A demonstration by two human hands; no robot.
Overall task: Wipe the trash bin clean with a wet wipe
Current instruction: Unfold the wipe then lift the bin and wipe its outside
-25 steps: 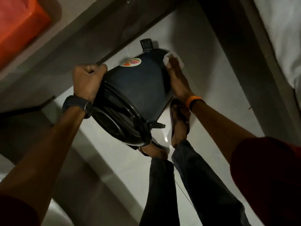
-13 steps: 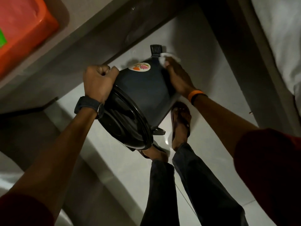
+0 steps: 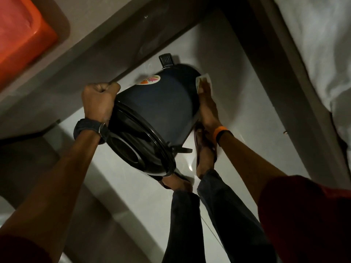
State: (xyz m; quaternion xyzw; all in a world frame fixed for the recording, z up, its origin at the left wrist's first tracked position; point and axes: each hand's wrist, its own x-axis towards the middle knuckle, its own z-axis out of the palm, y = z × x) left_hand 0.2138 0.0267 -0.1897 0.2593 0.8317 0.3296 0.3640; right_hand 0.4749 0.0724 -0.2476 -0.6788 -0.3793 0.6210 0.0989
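Note:
A dark blue pedal trash bin (image 3: 163,109) with a black lid is held off the floor, tilted on its side, lid toward me and base away. A round colourful sticker shows on its upper side. My left hand (image 3: 99,100) is clenched on the bin's rim at the lid's top left. My right hand (image 3: 208,107) lies flat along the bin's right side, pressing a white wet wipe (image 3: 203,81) against it near the base. The foot pedal sticks out at the far end.
An orange container (image 3: 20,40) sits on a ledge at the top left. A grey ledge edge (image 3: 133,40) runs diagonally behind the bin. White fabric (image 3: 319,44) hangs at the right. My sandalled feet (image 3: 205,158) stand on the pale tiled floor (image 3: 247,92) under the bin.
My right hand slid with the wipe from the bin's far end round to its right side. The bin stayed tilted in my left hand, shifting slightly in view.

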